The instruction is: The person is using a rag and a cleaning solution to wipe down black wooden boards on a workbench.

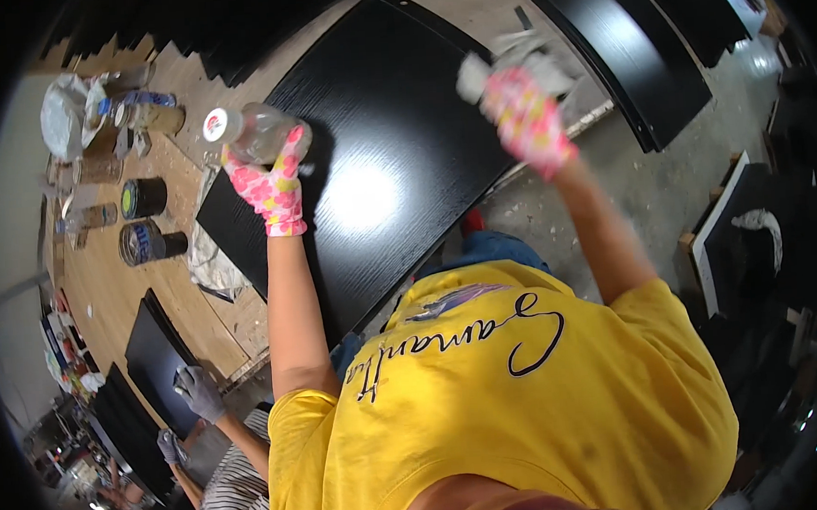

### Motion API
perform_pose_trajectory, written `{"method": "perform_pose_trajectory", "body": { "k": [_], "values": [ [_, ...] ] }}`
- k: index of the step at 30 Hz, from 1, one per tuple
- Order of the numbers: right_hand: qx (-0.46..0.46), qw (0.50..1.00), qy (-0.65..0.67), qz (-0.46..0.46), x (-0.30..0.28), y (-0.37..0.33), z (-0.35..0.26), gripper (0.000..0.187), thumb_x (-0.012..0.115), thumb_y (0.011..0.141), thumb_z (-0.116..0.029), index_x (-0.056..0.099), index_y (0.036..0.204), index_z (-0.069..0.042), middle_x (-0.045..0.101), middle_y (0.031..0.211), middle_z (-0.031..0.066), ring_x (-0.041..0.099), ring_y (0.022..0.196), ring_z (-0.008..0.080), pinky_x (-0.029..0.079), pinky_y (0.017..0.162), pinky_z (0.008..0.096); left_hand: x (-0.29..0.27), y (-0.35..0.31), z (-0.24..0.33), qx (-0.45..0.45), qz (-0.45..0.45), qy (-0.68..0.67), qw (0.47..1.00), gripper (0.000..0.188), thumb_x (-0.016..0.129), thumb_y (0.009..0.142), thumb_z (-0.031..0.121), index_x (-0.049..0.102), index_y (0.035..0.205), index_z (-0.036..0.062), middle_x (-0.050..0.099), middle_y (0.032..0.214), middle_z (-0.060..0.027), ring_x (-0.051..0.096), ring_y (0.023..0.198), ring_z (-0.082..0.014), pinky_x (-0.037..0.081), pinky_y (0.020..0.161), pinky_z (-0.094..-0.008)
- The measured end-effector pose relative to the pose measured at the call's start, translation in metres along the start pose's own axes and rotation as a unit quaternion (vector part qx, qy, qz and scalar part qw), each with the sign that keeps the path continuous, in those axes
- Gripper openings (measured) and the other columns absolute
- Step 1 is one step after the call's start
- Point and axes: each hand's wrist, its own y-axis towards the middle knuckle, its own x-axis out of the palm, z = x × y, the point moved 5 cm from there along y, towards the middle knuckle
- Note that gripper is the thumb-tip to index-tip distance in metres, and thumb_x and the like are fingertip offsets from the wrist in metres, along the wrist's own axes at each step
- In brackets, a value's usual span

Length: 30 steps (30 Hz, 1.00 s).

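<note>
My left hand, in a pink and white patterned glove, grips a clear bottle with a white cap. The bottle is tilted, its cap pointing left, over the left edge of a glossy black wood-grain panel. Wrapped in a matching glove, my right hand is closed on a crumpled white cloth near the panel's right edge. The right hand is blurred, and I cannot tell whether its cloth touches the panel.
Jars and bottles, among them a dark jar, stand on the wooden table at left. Another black panel lies at the upper right. At lower left, a person in grey gloves handles a smaller black panel.
</note>
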Motion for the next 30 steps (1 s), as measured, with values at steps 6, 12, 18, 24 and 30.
{"method": "perform_pose_trajectory", "body": {
  "k": [6,12,18,24,30],
  "values": [
    [0.063,0.918,0.382,-0.091,-0.024,0.002,-0.05,0.025,0.063,0.085,-0.012,0.062,0.107,-0.002,0.063,0.102,0.0143,0.059,0.093,0.029,0.049,0.083,0.039,-0.003,0.0,-0.007,-0.044,-0.014,0.007,0.999,0.084,0.09,0.059,0.016,0.044,0.128,0.0012,0.053,0.12,-0.0105,0.055,0.11,-0.0224,0.045,0.097,-0.0361],
    [0.146,0.77,0.535,-0.316,-0.014,0.015,-0.078,0.031,0.054,0.09,-0.019,0.058,0.118,-0.006,0.057,0.116,0.015,0.058,0.098,0.0255,0.047,0.084,0.0363,-0.001,-0.002,0.0,-0.085,-0.023,-0.005,0.996,0.089,0.092,0.059,0.028,0.043,0.127,-0.0013,0.054,0.121,-0.0146,0.055,0.112,-0.0253,0.045,0.097,-0.0377],
    [-0.018,0.95,0.249,-0.188,-0.023,0.002,-0.034,0.047,0.057,0.086,-0.014,0.05,0.132,-0.003,0.04,0.144,0.0199,0.041,0.126,0.0432,0.034,0.103,0.0511,-0.001,-0.009,-0.004,-0.093,-0.034,0.033,0.995,0.09,0.092,0.058,0.03,0.043,0.127,-0.0003,0.055,0.121,-0.0164,0.056,0.114,-0.0279,0.046,0.098,-0.04],
    [-0.027,0.949,0.264,-0.172,0.095,0.129,-0.051,0.047,0.045,0.096,-0.029,0.045,0.135,-0.002,0.036,0.146,0.0231,0.034,0.135,0.0391,0.025,0.112,0.0479,0.009,-0.004,0.016,-0.069,-0.109,0.096,0.987,0.084,0.091,0.059,0.033,0.049,0.126,0.0043,0.059,0.12,-0.0147,0.058,0.113,-0.0279,0.047,0.096,-0.0389],
    [-0.002,0.93,0.249,-0.27,0.157,0.229,-0.075,0.054,0.037,0.097,-0.039,0.043,0.138,-0.003,0.04,0.144,0.0212,0.037,0.133,0.0371,0.027,0.112,0.0428,0.01,-0.001,0.022,-0.063,-0.101,0.083,0.989,0.081,0.091,0.059,0.031,0.05,0.125,0.0044,0.059,0.12,-0.0144,0.058,0.114,-0.0276,0.047,0.097,-0.0395]
  ]
}}
